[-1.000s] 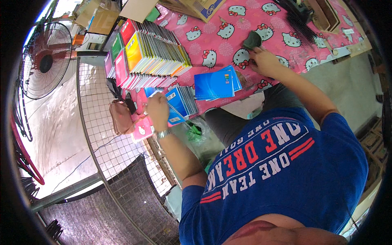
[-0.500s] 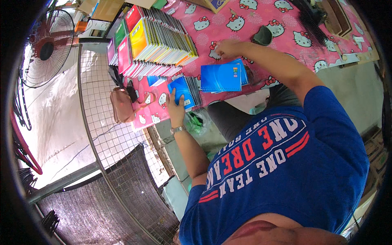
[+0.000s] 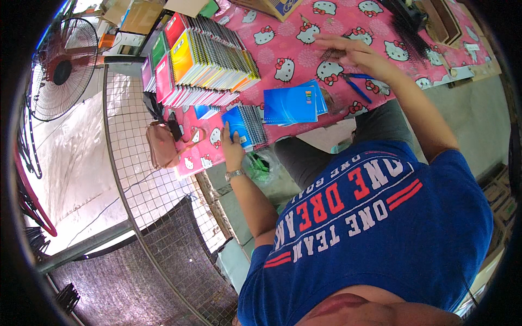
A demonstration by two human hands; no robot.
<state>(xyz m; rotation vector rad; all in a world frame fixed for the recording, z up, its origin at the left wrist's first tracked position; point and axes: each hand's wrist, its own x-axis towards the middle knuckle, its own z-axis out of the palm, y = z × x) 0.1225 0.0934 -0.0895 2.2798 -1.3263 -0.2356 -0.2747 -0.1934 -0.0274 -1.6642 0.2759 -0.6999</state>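
Observation:
My left hand (image 3: 232, 150) rests with fingers spread on a stack of blue spiral notebooks (image 3: 239, 124) near the table's front edge. To its right lie a few more blue notebooks (image 3: 288, 104), overlapping unevenly. Farther back, my right hand (image 3: 359, 58) is over the table with its fingers stretched out. Under its fingertips shows a small dark thing (image 3: 330, 55), too unclear to name. A pair of blue-handled pliers (image 3: 359, 91) lies just below this hand, near the blue notebooks.
Tall stacks of colourful spiral notebooks (image 3: 209, 65) stand at the back left of the pink patterned table (image 3: 302, 60). A brown bag (image 3: 162, 145) is at the left corner. Black wire bristles (image 3: 411, 35) and a wooden tray (image 3: 443, 24) lie at the back right. A fan (image 3: 62, 70) stands left.
My right hand has moved right and its fingers have straightened. The blue-handled pliers have come into view. The dark rounded thing behind my right arm no longer shows there. My left hand stays on the stack.

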